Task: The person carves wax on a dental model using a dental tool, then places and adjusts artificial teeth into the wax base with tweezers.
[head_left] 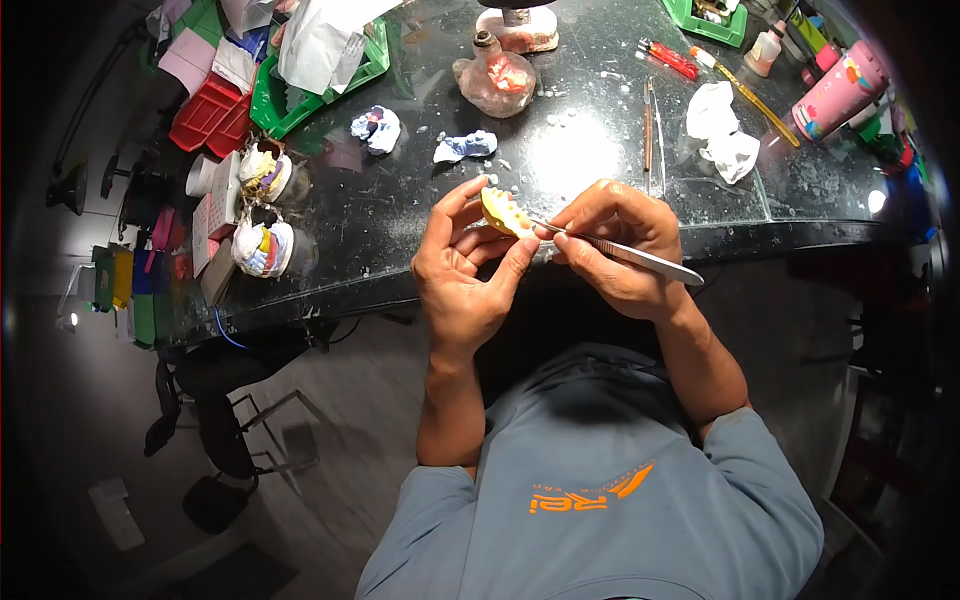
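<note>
My left hand (465, 270) is closed around the lower end of a small curved yellow and off-white dental piece (505, 212), with its bumpy pale side towards my right hand. Pinched in my right hand (625, 245) is a slim silver metal tool (655, 264) with a ridged grip and a rounded broad end; whether it is a knife or tweezers I cannot tell. Its thin tip meets the lower end of the dental piece, where my fingertips partly hide the contact. Just beyond my left hand lies a crumpled bluish-white lump (466, 147), with small white crumbs around it.
A glass spirit burner (498, 85) stands ahead on the black bench (400, 215). Dental models on stands (262, 248) are at left, near a green tray (375, 65) and red tray (210, 118). Brushes (745, 90), crumpled tissue (722, 135) and a pink bottle (840, 92) lie right.
</note>
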Tool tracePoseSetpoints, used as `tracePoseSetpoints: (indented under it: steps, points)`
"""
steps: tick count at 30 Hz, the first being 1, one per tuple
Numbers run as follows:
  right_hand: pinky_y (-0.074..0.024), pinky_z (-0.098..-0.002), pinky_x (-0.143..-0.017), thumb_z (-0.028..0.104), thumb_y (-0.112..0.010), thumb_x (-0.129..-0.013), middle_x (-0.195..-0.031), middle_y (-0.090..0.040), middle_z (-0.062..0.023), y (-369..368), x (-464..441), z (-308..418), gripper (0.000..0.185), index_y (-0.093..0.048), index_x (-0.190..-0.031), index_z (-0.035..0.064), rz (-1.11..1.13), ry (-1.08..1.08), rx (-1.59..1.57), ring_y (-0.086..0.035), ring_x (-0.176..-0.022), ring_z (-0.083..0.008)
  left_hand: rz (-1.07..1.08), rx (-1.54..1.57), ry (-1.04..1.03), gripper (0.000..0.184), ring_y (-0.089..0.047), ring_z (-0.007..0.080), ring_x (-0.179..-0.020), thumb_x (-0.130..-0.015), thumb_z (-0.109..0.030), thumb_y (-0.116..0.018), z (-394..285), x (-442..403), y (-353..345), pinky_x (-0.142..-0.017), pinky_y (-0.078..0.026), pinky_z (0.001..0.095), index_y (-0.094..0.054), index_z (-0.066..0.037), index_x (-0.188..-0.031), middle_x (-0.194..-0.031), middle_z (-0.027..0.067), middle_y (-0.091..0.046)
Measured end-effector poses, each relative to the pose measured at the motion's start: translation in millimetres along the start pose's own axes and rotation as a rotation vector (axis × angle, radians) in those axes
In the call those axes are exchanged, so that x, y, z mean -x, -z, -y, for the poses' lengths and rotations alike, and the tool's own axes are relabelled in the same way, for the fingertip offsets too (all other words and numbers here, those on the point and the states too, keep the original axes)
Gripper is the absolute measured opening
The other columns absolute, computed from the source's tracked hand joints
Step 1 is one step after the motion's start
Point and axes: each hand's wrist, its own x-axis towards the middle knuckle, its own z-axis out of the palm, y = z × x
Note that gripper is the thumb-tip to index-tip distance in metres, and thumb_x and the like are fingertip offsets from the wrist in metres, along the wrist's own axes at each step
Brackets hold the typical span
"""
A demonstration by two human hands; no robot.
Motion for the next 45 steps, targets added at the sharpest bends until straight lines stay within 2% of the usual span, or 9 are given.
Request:
tracePoseSetpoints:
  steps: [4, 7, 10, 16, 19, 25, 31, 40, 45]
  points:
    - [-0.0561, -0.0270, -0.072, -0.002, -0.074, -0.092, -0.091, -0.072, -0.0084, 4, -1, 2, 0.005, -0.071, -0.096, -0.0026, 0.011, 0.011, 0.057, -0.072, -0.083, -0.0125, 0.020, 0.098, 0.057, 0.070, -0.073, 0.0217, -0.112, -0.089, 0.013, -0.077, -2, -2, 7, -0.095, -0.063, 0.0302, -0.047, 0.003, -0.152, -0.130, 0.0189, -0.067]
    - [-0.0596, -0.0316, -0.085, -0.004, -0.072, -0.092, -0.093, -0.073, -0.0106, -1, -4, -8, 0.007, -0.071, -0.098, -0.0030, 0.002, 0.161, -0.038, -0.076, -0.098, -0.0197, 0.055, 0.164, 0.099, 0.071, -0.073, 0.0223, -0.112, -0.090, 0.014, -0.074, -5, -3, 11, -0.095, -0.062, 0.0305, -0.046, 0.004, -0.154, -0.133, 0.0197, -0.067]
    - [-0.0594, -0.0364, -0.097, -0.007, -0.072, -0.090, -0.093, -0.073, -0.0114, -2, -4, -8, 0.008, -0.070, -0.098, -0.0031, 0.032, 0.146, -0.080, -0.076, -0.109, -0.0252, 0.088, 0.213, 0.142, 0.071, -0.073, 0.0247, -0.114, -0.091, 0.015, -0.070, -6, -4, 15, -0.097, -0.062, 0.0324, -0.044, 0.006, -0.156, -0.137, 0.0218, -0.065]
    - [-0.0582, -0.0456, -0.108, -0.010, -0.071, -0.087, -0.095, -0.074, -0.0126, 1, -16, -12, 0.012, -0.070, -0.095, -0.0021, 0.148, 0.316, -0.049, -0.077, -0.105, -0.0261, 0.199, 0.371, 0.143, 0.067, -0.073, 0.0305, -0.116, -0.092, 0.009, -0.069, 3, -9, 27, -0.100, -0.062, 0.0373, -0.044, 0.012, -0.154, -0.138, 0.0244, -0.064]
    - [-0.0570, -0.0482, -0.111, -0.011, -0.071, -0.085, -0.095, -0.074, -0.0130, -1, -18, -10, 0.013, -0.070, -0.093, -0.0010, 0.173, 0.350, -0.010, -0.077, -0.101, -0.0245, 0.217, 0.419, 0.204, 0.068, -0.074, 0.0304, -0.114, -0.091, 0.007, -0.070, 0, -9, 30, -0.101, -0.062, 0.0395, -0.043, 0.014, -0.153, -0.137, 0.0246, -0.064]
    - [-0.0580, -0.0473, -0.109, -0.012, -0.071, -0.085, -0.093, -0.074, -0.0124, -1, -16, -13, 0.012, -0.067, -0.090, -0.0018, 0.147, 0.253, -0.172, -0.077, -0.101, -0.0235, 0.240, 0.382, 0.209, 0.068, -0.074, 0.0300, -0.112, -0.090, 0.009, -0.070, 1, -13, 30, -0.101, -0.063, 0.0412, -0.045, 0.013, -0.154, -0.136, 0.0253, -0.064]
    - [-0.0590, -0.0458, -0.108, -0.013, -0.071, -0.085, -0.093, -0.074, -0.0122, 1, -15, -13, 0.012, -0.065, -0.088, -0.0032, 0.154, 0.233, -0.132, -0.078, -0.099, -0.0221, 0.256, 0.374, 0.196, 0.071, -0.074, 0.0288, -0.112, -0.088, 0.012, -0.069, -1, -13, 32, -0.101, -0.062, 0.0400, -0.045, 0.008, -0.156, -0.139, 0.0259, -0.064]
    - [-0.0593, -0.0446, -0.107, -0.012, -0.073, -0.085, -0.094, -0.076, -0.0130, 2, -13, -13, 0.011, -0.068, -0.087, -0.0026, 0.162, 0.218, -0.121, -0.078, -0.101, -0.0234, 0.293, 0.355, 0.159, 0.077, -0.074, 0.0283, -0.114, -0.087, 0.014, -0.077, -1, -12, 33, -0.097, -0.064, 0.0329, -0.043, 0.009, -0.157, -0.142, 0.0243, -0.062]
    - [-0.0596, -0.0455, -0.107, -0.012, -0.074, -0.084, -0.093, -0.076, -0.0127, 2, -15, -13, 0.011, -0.069, -0.086, -0.0021, 0.167, 0.251, -0.109, -0.078, -0.095, -0.0205, 0.300, 0.346, 0.156, 0.076, -0.074, 0.0283, -0.114, -0.088, 0.014, -0.076, 0, -11, 34, -0.096, -0.064, 0.0326, -0.043, 0.009, -0.157, -0.141, 0.0241, -0.062]
